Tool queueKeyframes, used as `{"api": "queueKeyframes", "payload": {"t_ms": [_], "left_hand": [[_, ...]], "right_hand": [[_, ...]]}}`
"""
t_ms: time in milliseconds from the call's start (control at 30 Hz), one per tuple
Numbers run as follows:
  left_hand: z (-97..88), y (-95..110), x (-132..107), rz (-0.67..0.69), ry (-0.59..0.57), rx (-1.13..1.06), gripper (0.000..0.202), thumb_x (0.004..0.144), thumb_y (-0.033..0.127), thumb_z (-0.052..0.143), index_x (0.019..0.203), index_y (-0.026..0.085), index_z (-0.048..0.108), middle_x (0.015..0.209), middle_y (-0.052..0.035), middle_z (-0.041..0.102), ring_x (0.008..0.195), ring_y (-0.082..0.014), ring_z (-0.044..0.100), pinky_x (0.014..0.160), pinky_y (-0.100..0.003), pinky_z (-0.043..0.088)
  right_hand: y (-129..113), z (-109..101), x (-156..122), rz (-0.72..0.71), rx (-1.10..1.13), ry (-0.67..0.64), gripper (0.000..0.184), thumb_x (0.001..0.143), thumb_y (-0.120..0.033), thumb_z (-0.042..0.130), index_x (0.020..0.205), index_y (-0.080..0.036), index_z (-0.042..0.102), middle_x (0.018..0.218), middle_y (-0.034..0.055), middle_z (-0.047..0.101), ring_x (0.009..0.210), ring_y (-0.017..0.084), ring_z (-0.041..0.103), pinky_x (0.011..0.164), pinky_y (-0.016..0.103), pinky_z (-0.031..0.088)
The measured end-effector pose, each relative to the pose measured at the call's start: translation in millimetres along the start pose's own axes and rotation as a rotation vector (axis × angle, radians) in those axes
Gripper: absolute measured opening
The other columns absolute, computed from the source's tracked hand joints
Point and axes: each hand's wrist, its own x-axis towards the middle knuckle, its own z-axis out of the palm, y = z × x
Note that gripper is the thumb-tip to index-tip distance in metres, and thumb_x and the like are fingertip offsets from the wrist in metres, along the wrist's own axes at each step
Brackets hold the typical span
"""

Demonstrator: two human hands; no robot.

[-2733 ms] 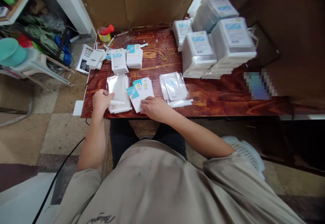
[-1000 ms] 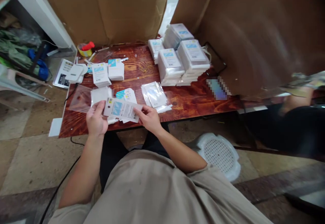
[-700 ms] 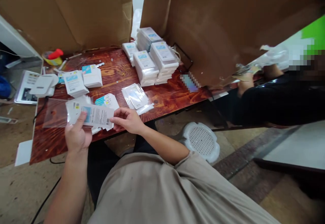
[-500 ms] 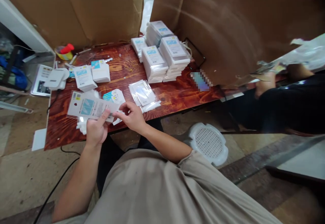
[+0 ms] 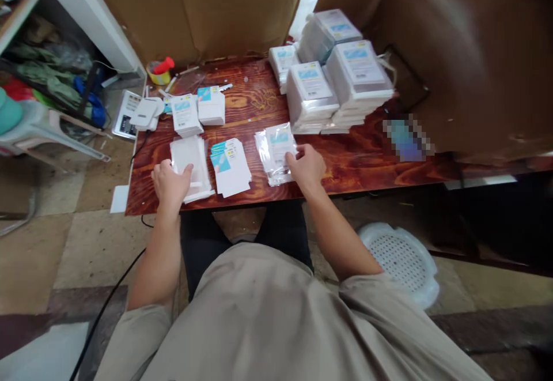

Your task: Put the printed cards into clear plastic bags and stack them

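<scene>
My left hand [image 5: 170, 184] rests on a pile of clear plastic sleeves [image 5: 188, 155] near the front edge of the wooden table [image 5: 358, 165]; its fingers curl on the top sleeve. My right hand [image 5: 306, 165] lies with fingers spread on a pile of bagged cards [image 5: 274, 143] to the right. Between the two piles sits a fanned stack of white cards with blue corners [image 5: 230, 165], touched by neither hand.
Tall stacks of bagged packs [image 5: 334, 81] stand at the back right. Two small card stacks [image 5: 196, 110], a white device [image 5: 144, 111] and a yellow tape roll [image 5: 158, 72] lie at the back left. Cardboard walls stand behind. A white plastic stool [image 5: 400, 260] sits at right.
Both hands held a card in a clear sleeve above the table edge. Now that bagged card is down on the right pile, and my left hand has gone back to the sleeve pile.
</scene>
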Motion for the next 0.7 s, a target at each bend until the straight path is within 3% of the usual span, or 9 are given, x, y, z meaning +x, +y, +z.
{"api": "queueKeyframes", "payload": {"t_ms": [67, 133, 233, 300, 433, 567, 700], "left_hand": [[4.2, -12, 11, -0.053, -0.085, 0.034, 0.069, 0.079, 0.049, 0.079, 0.129, 0.005, 0.061, 0.130, -0.0255, 0.064, 0.127, -0.0380, 0.058, 0.111, -0.048, 0.042], [5.4, -18, 18, -0.095, -0.126, 0.011, 0.067, 0.077, 0.050, 0.080, 0.127, 0.008, 0.061, 0.128, -0.0221, 0.066, 0.121, -0.0347, 0.062, 0.106, -0.044, 0.046], [0.3, -20, 22, -0.133, -0.128, 0.000, 0.054, 0.074, 0.048, 0.081, 0.115, 0.015, 0.065, 0.116, -0.0156, 0.071, 0.106, -0.0304, 0.067, 0.096, -0.041, 0.050], [-5.8, -21, 23, -0.121, -0.122, -0.001, 0.038, 0.076, 0.046, 0.078, 0.101, 0.018, 0.069, 0.104, -0.0135, 0.074, 0.097, -0.0294, 0.068, 0.092, -0.041, 0.050], [-15.7, -27, 25, -0.050, -0.079, -0.014, 0.022, 0.082, 0.041, 0.069, 0.080, 0.019, 0.071, 0.092, -0.0181, 0.074, 0.091, -0.0350, 0.069, 0.090, -0.047, 0.049], [-16.7, -31, 27, -0.005, -0.050, -0.221, 0.016, 0.080, 0.033, 0.067, 0.077, 0.018, 0.070, 0.081, -0.0150, 0.073, 0.084, -0.0301, 0.071, 0.086, -0.042, 0.053], [-12.5, -23, 20, -0.271, -0.220, -0.809, 0.015, 0.075, 0.024, 0.071, 0.082, 0.017, 0.060, 0.072, -0.0081, 0.071, 0.067, -0.0220, 0.071, 0.067, -0.034, 0.058]], "right_hand": [[-1, 3, -5, -0.119, -0.134, 0.095, 0.042, 0.083, -0.032, 0.068, 0.117, -0.009, 0.068, 0.116, 0.0214, 0.068, 0.114, 0.037, 0.060, 0.100, 0.053, 0.046], [-17, 4, -21, -0.377, -0.072, 0.079, 0.041, 0.087, -0.035, 0.067, 0.120, -0.010, 0.068, 0.122, 0.0209, 0.066, 0.118, 0.034, 0.058, 0.103, 0.049, 0.045], [-55, 5, -53, -0.905, 0.017, -0.262, 0.040, 0.091, -0.045, 0.070, 0.118, -0.015, 0.071, 0.123, 0.0151, 0.069, 0.119, 0.029, 0.059, 0.105, 0.043, 0.045], [-80, 4, -69, -1.118, -0.120, -0.479, 0.041, 0.088, -0.045, 0.075, 0.115, -0.013, 0.072, 0.124, 0.0160, 0.069, 0.120, 0.032, 0.059, 0.104, 0.044, 0.045], [-109, -3, -81, -1.174, -0.433, -0.728, 0.028, 0.099, -0.034, 0.062, 0.096, -0.009, 0.074, 0.108, 0.0183, 0.073, 0.102, 0.031, 0.066, 0.079, 0.036, 0.048], [-114, -13, -78, -1.225, -0.502, -0.780, 0.026, 0.102, -0.016, 0.046, 0.105, -0.010, 0.071, 0.102, 0.0158, 0.074, 0.090, 0.027, 0.070, 0.070, 0.032, 0.044], [-101, -18, -73, -1.166, -0.408, -0.696, 0.026, 0.099, -0.012, 0.045, 0.106, -0.011, 0.070, 0.097, 0.0140, 0.075, 0.088, 0.025, 0.071, 0.071, 0.032, 0.043]]}}
